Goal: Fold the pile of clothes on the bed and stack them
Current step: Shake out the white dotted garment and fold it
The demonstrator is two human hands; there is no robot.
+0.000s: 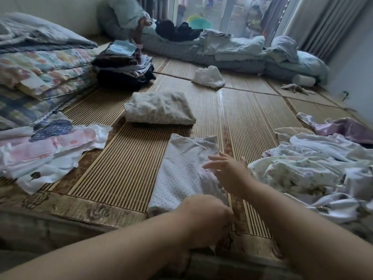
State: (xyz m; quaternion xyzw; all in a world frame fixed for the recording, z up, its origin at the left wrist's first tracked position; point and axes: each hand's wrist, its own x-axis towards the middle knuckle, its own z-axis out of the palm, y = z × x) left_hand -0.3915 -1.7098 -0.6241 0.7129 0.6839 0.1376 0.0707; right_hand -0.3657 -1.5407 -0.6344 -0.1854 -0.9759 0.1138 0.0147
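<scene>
A white garment with small dots point(181, 170) lies flat on the bamboo mat point(125, 158) in front of me. My left hand point(203, 217) has its fingers curled at the garment's near edge and pinches the cloth there. Over the garment's right side my right hand point(226, 170) hovers with straight, spread fingers and holds nothing. A loose pile of pale floral and white clothes point(314, 172) lies just right of my right hand. A folded cream piece point(159, 110) sits on the mat beyond the dotted garment. A stack of dark folded clothes point(125, 65) stands further back on the left.
Flat pink and white garments point(46, 150) lie at the left. Folded quilts point(40, 71) are piled at the far left. A crumpled white cloth point(209, 76) sits mid-mat, bedding point(222, 51) runs along the window, and a pink garment point(343, 128) lies at the right.
</scene>
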